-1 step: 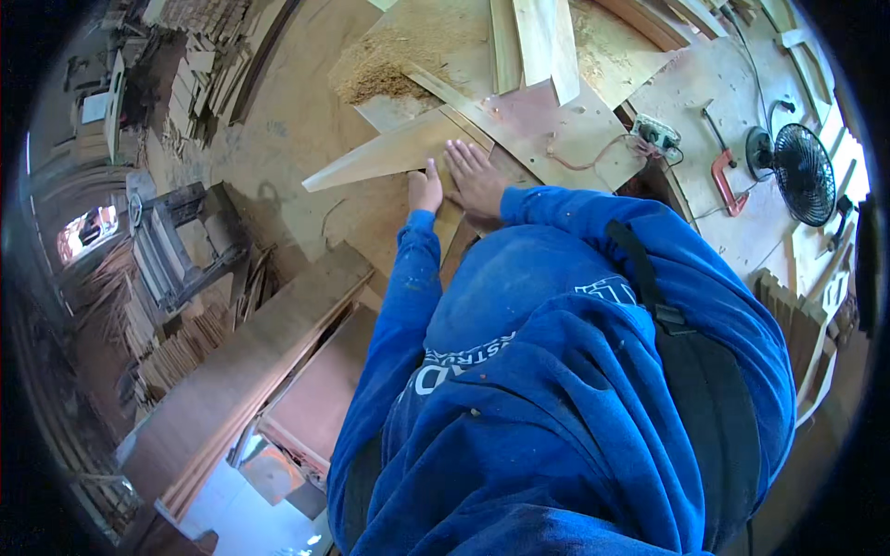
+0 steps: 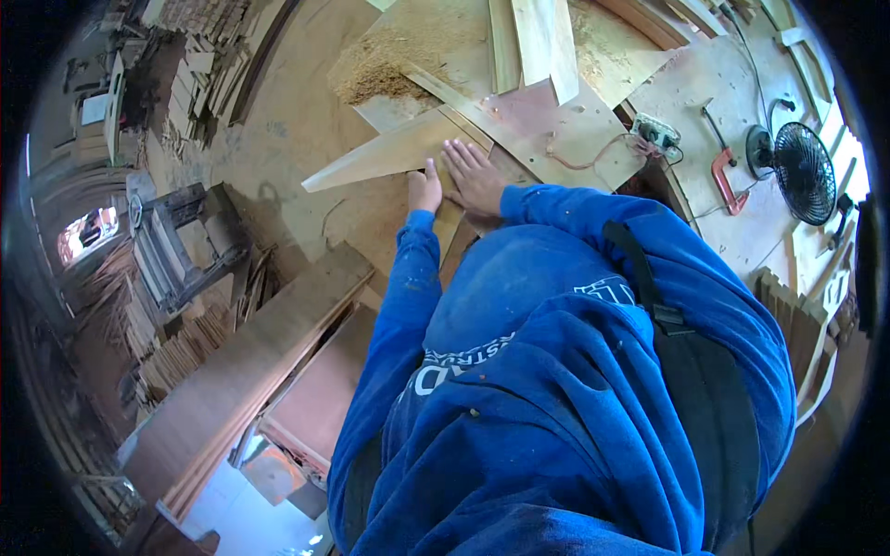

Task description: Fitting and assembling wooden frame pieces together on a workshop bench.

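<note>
Blue hooded sweatshirt, long sleeves, pale paint flecks, white chest lettering; black shoulder strap with buckle.

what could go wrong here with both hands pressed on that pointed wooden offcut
1. The left hand and right hand lie flat on the long pointed offcut, which rests on loose overlapping boards; it may slide or tip.
2. Bare hands on raw cut edges could pick up splinters.
3. The sawdust pile nearby may make the surface slippery, and the loose cable beside the right hand could snag.
</note>
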Available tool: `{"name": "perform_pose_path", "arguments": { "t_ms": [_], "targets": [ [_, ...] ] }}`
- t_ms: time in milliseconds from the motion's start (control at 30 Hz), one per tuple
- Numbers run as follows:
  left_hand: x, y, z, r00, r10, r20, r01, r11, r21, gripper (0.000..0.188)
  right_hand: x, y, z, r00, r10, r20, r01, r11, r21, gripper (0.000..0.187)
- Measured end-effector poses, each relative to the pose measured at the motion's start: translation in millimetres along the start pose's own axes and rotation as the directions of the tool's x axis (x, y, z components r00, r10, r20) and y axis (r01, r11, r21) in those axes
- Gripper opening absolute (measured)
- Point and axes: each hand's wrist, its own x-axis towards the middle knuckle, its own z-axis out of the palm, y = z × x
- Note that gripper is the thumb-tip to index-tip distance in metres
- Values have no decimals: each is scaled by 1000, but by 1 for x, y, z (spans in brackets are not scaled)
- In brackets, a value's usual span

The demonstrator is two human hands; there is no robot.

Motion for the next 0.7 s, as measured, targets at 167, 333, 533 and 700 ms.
{"name": "perform_pose_path", "arguments": {
  "t_ms": [167, 333, 533, 700],
  "targets": [
    [15, -8, -8, 995, -39, 93, 40, 999, -9, 69, 13, 3, 1, 1000, -25, 5, 25, 1000, 0, 79],
    [29, -20, -4, 998, -57, 6, 57, 998, -36, 69, 26, 2, -5, 999, -21, 44, 21, 1000, -2, 80],
    [53, -40, -2, 999, -46, -12, 46, 998, 36, 68, 43, 3, -2, 999, -36, 34, 35, 999, 30, 78],
    [60, -26, -13, 998, 57, 17, -57, 998, -8, 66, 56, 7, 0, 995, -29, 93, 26, 999, 33, 80]
  ]
}}
